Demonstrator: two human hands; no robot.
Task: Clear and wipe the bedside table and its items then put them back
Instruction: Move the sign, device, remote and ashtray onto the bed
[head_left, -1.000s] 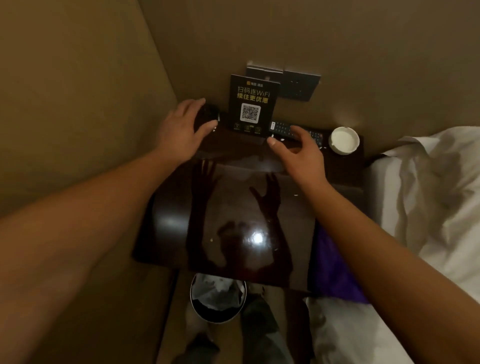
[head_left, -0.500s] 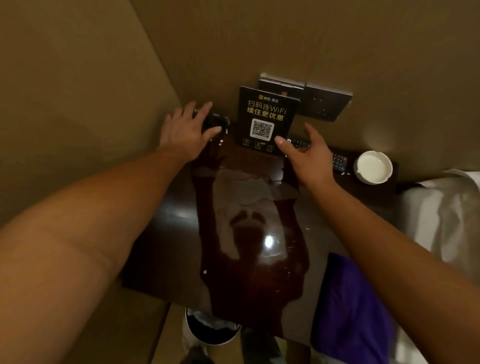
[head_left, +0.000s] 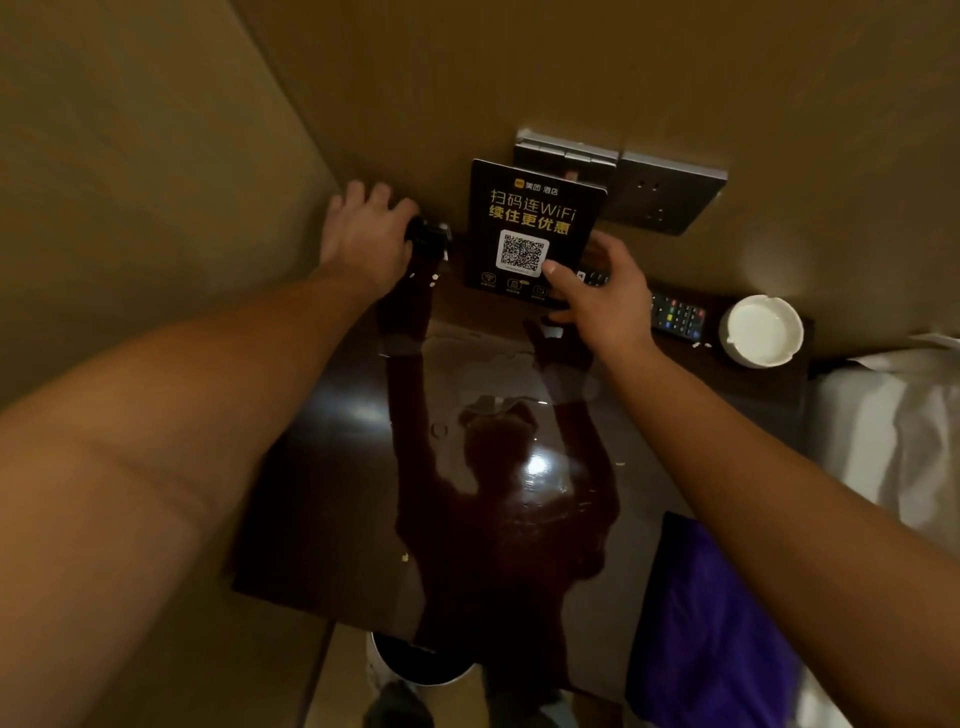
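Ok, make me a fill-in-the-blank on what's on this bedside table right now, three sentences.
1. The left hand grips a small ____ object.
2. The right hand pinches the edge of the ____ sign.
3. The white ashtray sits on the ____ side of the remote control.

Missing: black; WiFi; right

On the bedside table (head_left: 332, 519), the left hand (head_left: 363, 244) grips a small object (head_left: 428, 236) at the back left corner. The WiFi sign (head_left: 530, 228) stands just right of that grip, its right edge pinched by the right hand (head_left: 597, 291). Right of this grip lies the remote (head_left: 678, 314), then the ashtray (head_left: 763, 330).
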